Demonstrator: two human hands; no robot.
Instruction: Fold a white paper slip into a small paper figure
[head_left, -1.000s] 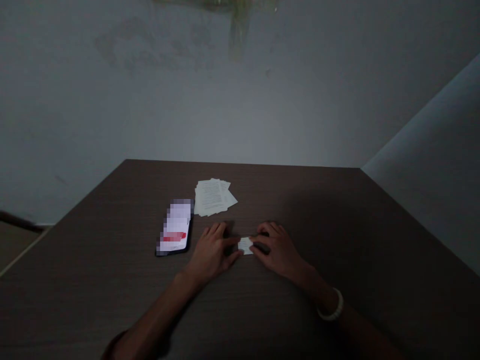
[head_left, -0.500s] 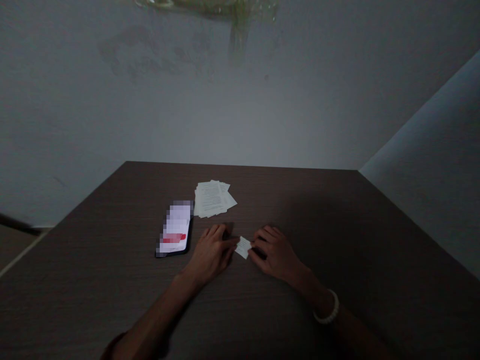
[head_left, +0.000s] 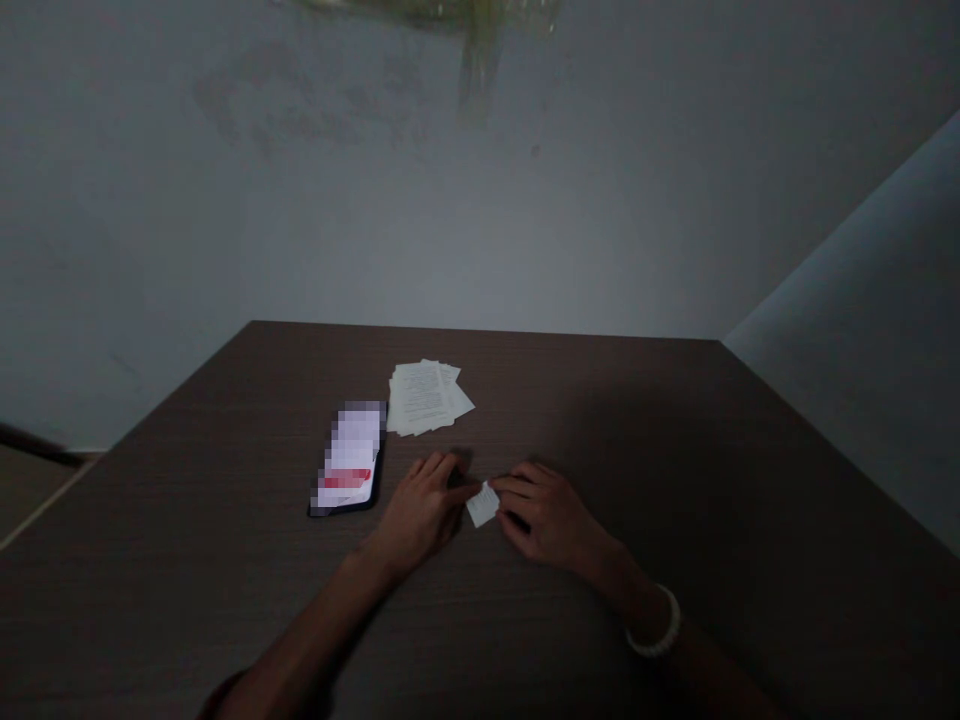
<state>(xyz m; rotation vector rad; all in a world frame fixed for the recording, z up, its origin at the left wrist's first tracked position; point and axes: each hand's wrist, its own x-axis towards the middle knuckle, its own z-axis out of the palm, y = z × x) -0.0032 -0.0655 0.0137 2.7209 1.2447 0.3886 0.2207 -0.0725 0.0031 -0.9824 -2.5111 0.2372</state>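
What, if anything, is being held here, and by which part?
Small paper, fingered at its upper left by the left hand, right edge by the right hand; pinched or merely pressed, unclear.

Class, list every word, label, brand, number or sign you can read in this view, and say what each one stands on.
No text can be quoted.
Stack of papers: lines of print, too small to read.
Small piece of paper between the hands: faint marks, too small to read.
Smartphone screen: blurred into blocks, nothing legible.
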